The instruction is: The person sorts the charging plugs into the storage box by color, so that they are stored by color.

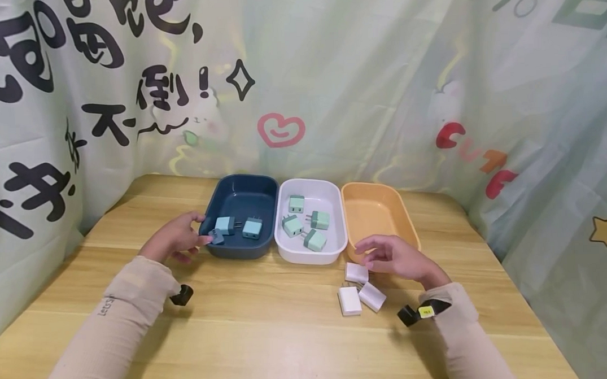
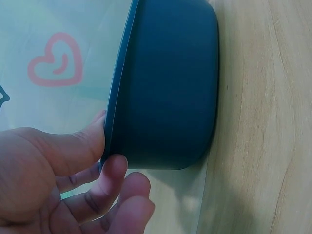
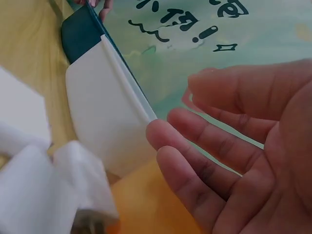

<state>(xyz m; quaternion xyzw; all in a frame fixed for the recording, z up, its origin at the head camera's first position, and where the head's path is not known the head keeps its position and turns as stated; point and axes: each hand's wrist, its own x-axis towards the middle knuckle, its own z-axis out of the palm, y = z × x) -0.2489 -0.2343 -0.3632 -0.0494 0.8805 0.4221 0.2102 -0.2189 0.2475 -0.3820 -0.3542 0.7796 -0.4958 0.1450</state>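
Note:
At the left front of the dark blue bin [image 1: 242, 251], my left hand [image 1: 180, 237] has its thumb over the rim and other fingers outside the wall. A small grey-blue piece [image 1: 216, 237], blurred, lies just beyond the thumb tip; contact is unclear. Two light blue plug chargers, one left [image 1: 225, 225] and one right [image 1: 252, 228], sit inside that bin. My right hand [image 1: 395, 258], fingers loosely bent and holding nothing, hovers over the front of the orange bin [image 1: 372, 200]. Below it on the table are three white plug chargers [image 1: 349, 301], close together.
Between the other bins stands a white bin [image 1: 311, 257] with several mint green plug chargers [image 1: 315, 240]. All three bins stand side by side on the wooden table [image 1: 259, 338]. A printed curtain [image 1: 350, 85] hangs behind and at both sides.

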